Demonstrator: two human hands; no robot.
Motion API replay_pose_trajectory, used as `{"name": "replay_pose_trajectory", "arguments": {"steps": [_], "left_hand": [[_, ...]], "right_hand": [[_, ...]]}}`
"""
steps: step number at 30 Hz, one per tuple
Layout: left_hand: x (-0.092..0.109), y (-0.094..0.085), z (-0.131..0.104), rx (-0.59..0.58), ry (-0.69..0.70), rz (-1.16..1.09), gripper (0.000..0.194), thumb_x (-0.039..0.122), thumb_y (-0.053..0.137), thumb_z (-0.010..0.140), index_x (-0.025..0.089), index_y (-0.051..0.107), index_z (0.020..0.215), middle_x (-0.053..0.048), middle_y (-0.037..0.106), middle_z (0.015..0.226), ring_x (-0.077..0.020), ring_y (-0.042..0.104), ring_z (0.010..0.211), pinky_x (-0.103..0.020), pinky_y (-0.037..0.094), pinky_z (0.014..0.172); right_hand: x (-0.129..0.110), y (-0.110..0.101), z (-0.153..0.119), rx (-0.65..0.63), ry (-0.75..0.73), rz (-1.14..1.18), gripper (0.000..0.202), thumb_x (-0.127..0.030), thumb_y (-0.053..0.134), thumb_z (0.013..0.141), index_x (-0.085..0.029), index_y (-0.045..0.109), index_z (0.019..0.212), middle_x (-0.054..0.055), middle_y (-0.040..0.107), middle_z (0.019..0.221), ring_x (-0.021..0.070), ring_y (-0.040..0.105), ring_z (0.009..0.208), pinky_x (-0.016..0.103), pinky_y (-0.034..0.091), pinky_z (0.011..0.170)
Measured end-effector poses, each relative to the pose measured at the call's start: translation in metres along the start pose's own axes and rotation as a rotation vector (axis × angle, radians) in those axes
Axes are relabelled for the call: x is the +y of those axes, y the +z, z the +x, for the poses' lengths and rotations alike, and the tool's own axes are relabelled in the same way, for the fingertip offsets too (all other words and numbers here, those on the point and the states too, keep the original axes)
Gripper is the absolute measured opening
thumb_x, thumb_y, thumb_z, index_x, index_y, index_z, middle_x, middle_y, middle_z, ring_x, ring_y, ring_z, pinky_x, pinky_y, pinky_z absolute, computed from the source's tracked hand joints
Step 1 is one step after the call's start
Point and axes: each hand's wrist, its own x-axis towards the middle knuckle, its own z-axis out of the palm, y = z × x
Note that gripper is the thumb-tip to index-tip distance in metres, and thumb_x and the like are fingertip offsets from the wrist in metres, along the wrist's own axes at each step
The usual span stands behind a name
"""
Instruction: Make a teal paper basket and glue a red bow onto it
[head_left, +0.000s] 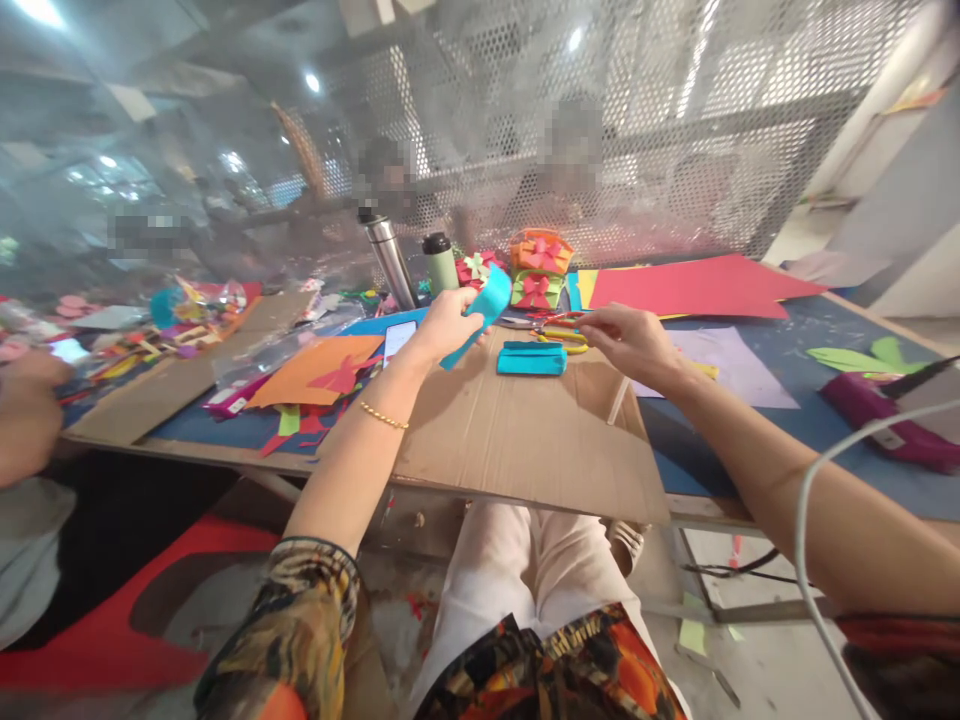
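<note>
My left hand [452, 325] is closed on a curved strip of bright blue paper [493, 297], raised above the cardboard sheet [517, 430]. My right hand [630, 343] is pinched at the handle end of red-handled scissors [559, 320], whose blades point left. Just below them lies a yellow-handled tool [571, 345], partly hidden. A folded stack of blue paper [532, 359] rests on the cardboard between my hands.
Behind stand a steel flask [391, 262], a green bottle [441, 264] and small paper baskets with bows [538, 270]. Red sheets [682, 287] and lilac paper [739, 365] lie right; orange paper [319, 368] and a phone [399, 342] left. A white cable [804, 520] hangs at right. Another person's arm [30, 400] is far left.
</note>
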Motion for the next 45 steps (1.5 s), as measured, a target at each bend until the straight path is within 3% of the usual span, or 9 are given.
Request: {"name": "replay_pose_trajectory", "arguments": {"steps": [2, 5, 14, 20, 24, 29, 32, 38, 45], "left_hand": [[0.008, 0.006, -0.002, -0.202, 0.036, -0.418, 0.013, 0.02, 0.065, 0.093, 0.014, 0.073, 0.103, -0.013, 0.081, 0.091, -0.0187, 0.076, 0.069, -0.034, 0.066, 0.068], [0.015, 0.023, -0.012, -0.382, -0.003, -0.666, 0.02, 0.027, 0.076, 0.087, 0.017, 0.074, 0.104, -0.007, 0.079, 0.086, -0.0166, 0.074, 0.065, -0.031, 0.066, 0.063], [0.014, 0.031, -0.027, -0.57, -0.083, -0.541, 0.003, 0.015, 0.071, 0.081, 0.016, 0.073, 0.081, -0.003, 0.076, 0.074, -0.013, 0.069, 0.055, -0.023, 0.054, 0.051], [0.005, 0.02, -0.023, -0.396, -0.121, -0.333, 0.021, 0.025, 0.071, 0.084, 0.018, 0.065, 0.066, 0.003, 0.06, 0.058, -0.0104, 0.053, 0.053, -0.024, 0.039, 0.052], [-0.002, 0.01, -0.023, -0.444, 0.017, -0.121, 0.027, 0.025, 0.072, 0.084, 0.019, 0.06, 0.061, 0.005, 0.05, 0.058, -0.0103, 0.045, 0.056, -0.026, 0.034, 0.057], [0.016, 0.006, -0.055, -0.454, 0.083, 0.222, 0.019, 0.023, 0.071, 0.089, 0.019, 0.078, 0.106, -0.003, 0.072, 0.089, -0.0189, 0.065, 0.08, -0.03, 0.047, 0.073], [0.032, 0.015, -0.094, -0.201, 0.135, 0.495, 0.03, 0.018, 0.067, 0.095, 0.017, 0.074, 0.125, -0.014, 0.07, 0.126, -0.03, 0.065, 0.117, -0.044, 0.048, 0.098], [0.028, 0.034, -0.156, -0.149, 0.267, 0.447, 0.015, 0.017, 0.066, 0.102, 0.017, 0.075, 0.114, -0.01, 0.076, 0.12, -0.0279, 0.068, 0.115, -0.043, 0.049, 0.097], [0.019, 0.038, -0.18, 0.051, 0.376, 0.389, 0.012, 0.02, 0.064, 0.106, 0.016, 0.072, 0.114, -0.007, 0.079, 0.11, -0.0236, 0.071, 0.104, -0.04, 0.05, 0.092]], "right_hand": [[-0.008, -0.002, -0.001, -0.036, 0.127, 0.206, 0.054, -0.073, 0.068, 0.089, -0.023, 0.081, 0.104, 0.011, 0.082, 0.103, 0.0261, 0.074, 0.087, 0.044, 0.06, 0.081], [-0.019, -0.004, -0.001, -0.115, 0.285, 0.53, 0.072, -0.088, 0.062, 0.086, -0.023, 0.076, 0.113, 0.013, 0.082, 0.108, 0.0287, 0.078, 0.096, 0.045, 0.065, 0.084], [-0.031, -0.002, -0.006, -0.124, 0.217, 0.413, 0.05, -0.067, 0.093, 0.067, -0.021, 0.079, 0.081, 0.003, 0.072, 0.073, 0.016, 0.064, 0.06, 0.034, 0.058, 0.058], [-0.032, 0.001, -0.007, -0.093, 0.196, 0.261, 0.039, -0.058, 0.083, 0.078, -0.021, 0.07, 0.074, -0.001, 0.062, 0.057, 0.012, 0.057, 0.046, 0.027, 0.044, 0.045], [-0.032, 0.005, -0.011, -0.233, 0.279, 0.257, 0.038, -0.056, 0.082, 0.077, -0.022, 0.066, 0.075, -0.001, 0.062, 0.052, 0.0122, 0.052, 0.041, 0.027, 0.038, 0.043], [-0.045, 0.006, -0.033, -0.412, 0.289, 0.091, 0.023, -0.043, 0.073, 0.083, -0.021, 0.072, 0.083, 0.0, 0.063, 0.057, 0.0152, 0.057, 0.05, 0.029, 0.037, 0.05], [-0.058, 0.007, -0.052, -0.411, 0.214, -0.183, 0.022, -0.035, 0.063, 0.09, -0.019, 0.077, 0.092, 0.0, 0.062, 0.059, 0.0154, 0.056, 0.055, 0.03, 0.036, 0.056], [-0.077, -0.006, -0.075, -0.186, -0.022, -0.712, 0.036, -0.042, 0.053, 0.105, -0.017, 0.079, 0.102, 0.009, 0.072, 0.077, 0.0204, 0.061, 0.067, 0.032, 0.031, 0.058], [-0.095, -0.002, -0.114, -0.379, -0.43, -0.502, 0.035, -0.036, 0.049, 0.113, -0.016, 0.077, 0.11, 0.014, 0.079, 0.107, 0.0244, 0.069, 0.093, 0.039, 0.055, 0.08]]}}
